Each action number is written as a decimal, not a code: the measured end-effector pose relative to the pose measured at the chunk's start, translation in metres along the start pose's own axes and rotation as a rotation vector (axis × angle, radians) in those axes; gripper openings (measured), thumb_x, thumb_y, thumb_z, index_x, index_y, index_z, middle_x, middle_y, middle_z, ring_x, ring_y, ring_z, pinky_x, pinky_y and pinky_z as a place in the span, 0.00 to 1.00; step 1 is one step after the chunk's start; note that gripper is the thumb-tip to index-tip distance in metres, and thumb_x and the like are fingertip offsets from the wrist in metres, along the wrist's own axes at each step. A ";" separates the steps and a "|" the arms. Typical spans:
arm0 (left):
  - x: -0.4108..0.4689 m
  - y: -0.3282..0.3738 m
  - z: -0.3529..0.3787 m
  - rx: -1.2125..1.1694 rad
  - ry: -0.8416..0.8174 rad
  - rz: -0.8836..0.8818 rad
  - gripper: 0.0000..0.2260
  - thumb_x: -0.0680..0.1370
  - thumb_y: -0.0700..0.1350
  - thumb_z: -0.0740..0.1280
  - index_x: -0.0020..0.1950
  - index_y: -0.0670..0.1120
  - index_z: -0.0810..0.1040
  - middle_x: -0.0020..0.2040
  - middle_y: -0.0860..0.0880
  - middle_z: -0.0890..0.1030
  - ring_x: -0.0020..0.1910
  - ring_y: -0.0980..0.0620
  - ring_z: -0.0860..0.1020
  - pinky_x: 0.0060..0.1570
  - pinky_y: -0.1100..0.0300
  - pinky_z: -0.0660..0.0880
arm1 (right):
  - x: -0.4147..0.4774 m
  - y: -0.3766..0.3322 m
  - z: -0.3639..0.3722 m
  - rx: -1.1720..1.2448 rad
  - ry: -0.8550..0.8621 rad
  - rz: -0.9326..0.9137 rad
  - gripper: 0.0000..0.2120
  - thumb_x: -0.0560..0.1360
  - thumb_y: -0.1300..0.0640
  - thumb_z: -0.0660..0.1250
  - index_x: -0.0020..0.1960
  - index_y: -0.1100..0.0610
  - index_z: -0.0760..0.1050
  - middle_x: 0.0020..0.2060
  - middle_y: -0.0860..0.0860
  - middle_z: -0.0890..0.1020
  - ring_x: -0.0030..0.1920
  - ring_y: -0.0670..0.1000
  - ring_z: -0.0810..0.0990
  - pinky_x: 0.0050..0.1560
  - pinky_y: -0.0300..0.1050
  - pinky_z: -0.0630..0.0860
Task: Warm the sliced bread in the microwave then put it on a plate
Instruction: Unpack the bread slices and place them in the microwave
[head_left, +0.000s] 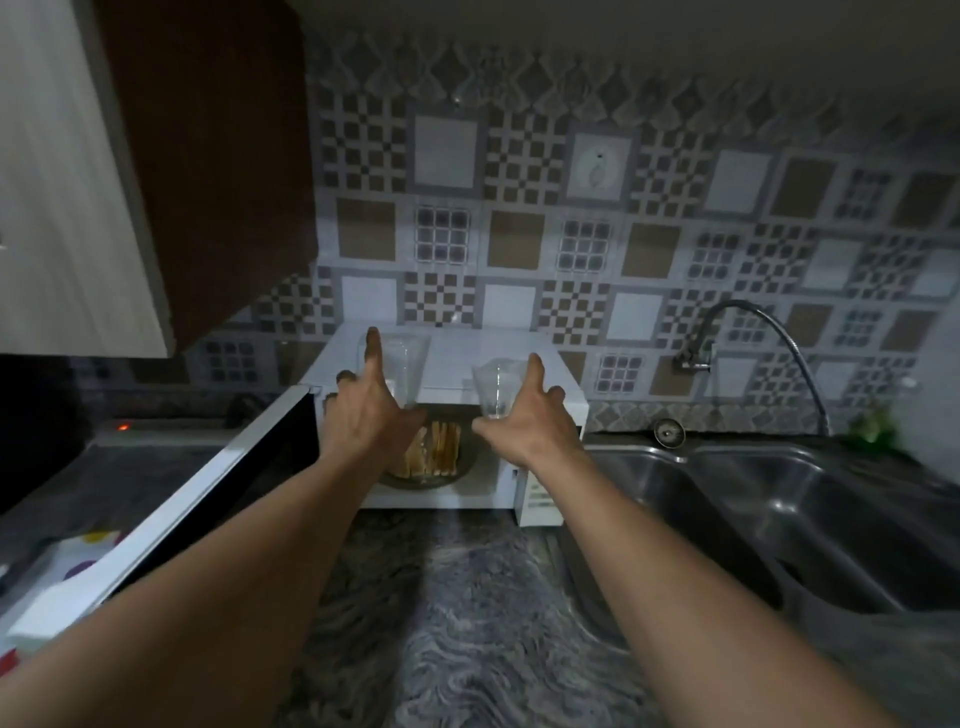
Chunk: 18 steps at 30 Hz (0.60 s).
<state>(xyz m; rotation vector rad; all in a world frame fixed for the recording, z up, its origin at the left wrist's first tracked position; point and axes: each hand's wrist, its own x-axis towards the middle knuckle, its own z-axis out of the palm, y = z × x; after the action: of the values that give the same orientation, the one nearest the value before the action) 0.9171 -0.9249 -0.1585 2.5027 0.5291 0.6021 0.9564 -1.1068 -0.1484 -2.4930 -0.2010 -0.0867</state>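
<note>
Several toasted bread slices (434, 451) lie on the round glass turntable (470, 470) inside the white microwave (540, 384), whose door (218, 467) hangs wide open to the left. Two clear drinking glasses are at the front edge of the microwave's top. My left hand (363, 410) wraps the left glass (408, 366) between thumb and raised forefinger. My right hand (530, 421) grips the right glass (496, 387) the same way. No plate for the bread is in view.
A steel double sink (779, 519) with a curved tap (748, 332) lies to the right. The dark marbled counter (467, 623) runs below the microwave. A wall cupboard (156, 182) hangs at upper left, with a stovetop (104, 457) under it.
</note>
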 end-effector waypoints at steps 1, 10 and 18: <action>0.012 0.003 0.000 0.009 0.007 -0.003 0.50 0.72 0.58 0.73 0.79 0.59 0.37 0.65 0.36 0.70 0.59 0.36 0.75 0.50 0.46 0.74 | 0.012 -0.003 -0.003 0.003 0.008 -0.006 0.53 0.72 0.43 0.73 0.80 0.46 0.37 0.75 0.63 0.60 0.66 0.65 0.74 0.62 0.55 0.76; 0.121 0.013 0.042 0.028 -0.040 -0.058 0.50 0.72 0.58 0.74 0.80 0.60 0.39 0.70 0.39 0.70 0.64 0.37 0.73 0.58 0.47 0.74 | 0.130 -0.022 0.017 0.001 -0.004 -0.030 0.51 0.72 0.42 0.74 0.80 0.45 0.42 0.68 0.62 0.68 0.60 0.64 0.77 0.60 0.55 0.78; 0.191 0.003 0.092 0.080 -0.059 -0.072 0.50 0.71 0.59 0.74 0.81 0.56 0.41 0.65 0.38 0.74 0.58 0.37 0.77 0.56 0.44 0.78 | 0.206 -0.014 0.048 0.020 -0.015 -0.070 0.47 0.75 0.45 0.71 0.81 0.49 0.42 0.71 0.62 0.66 0.66 0.65 0.73 0.62 0.54 0.73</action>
<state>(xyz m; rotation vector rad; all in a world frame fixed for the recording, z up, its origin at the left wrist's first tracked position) 1.1223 -0.8721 -0.1686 2.5549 0.6298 0.4869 1.1584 -1.0418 -0.1556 -2.4675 -0.2945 -0.0942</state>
